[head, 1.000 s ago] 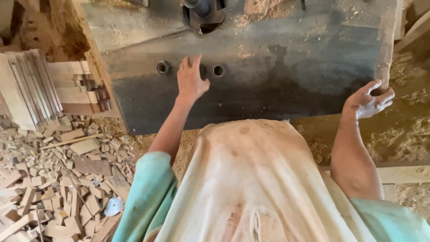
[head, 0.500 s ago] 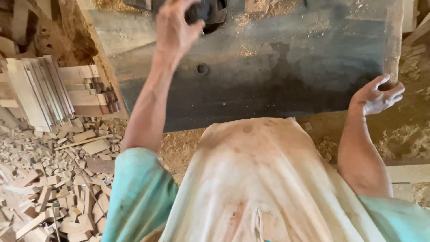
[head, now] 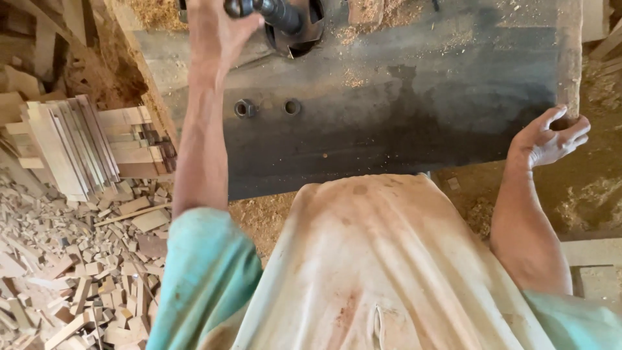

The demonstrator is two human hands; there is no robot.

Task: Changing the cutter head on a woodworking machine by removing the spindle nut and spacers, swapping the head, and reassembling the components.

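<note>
Dark round metal spindle knob [head: 275, 11] at top centre of the picture, sticking out of a round opening [head: 304, 29] in the sawdust-strewn top of the dark grey steel machine table [head: 402, 110]; left hand [head: 217, 29] raised to the knob, fingers curled about its near end, gripping it, fingertips partly cut off by the upper edge of the picture; left forearm stretched across the table front; two small round bolt holes [head: 267, 107] in the table face just below the knob, right beside the forearm; right hand [head: 547, 139] at the right-hand corner of the table, fingers spread and loosely bent, open, thumb side against the table edge, holding nothing; sawdust piles [head: 382, 23] on the table top right of the knob; dusty cream cloth apron [head: 382, 259] below the table, over teal short sleeves [head: 207, 272]; stack of pale cut wooden slats [head: 74, 146] left of the table, leaning on edge; heap of small wooden offcuts [head: 71, 272] on the floor below and left of the table; sawdust-covered earth floor [head: 593, 194] right of the table; flat pale wooden board [head: 593, 253] low on the right, under the right elbow.
</note>
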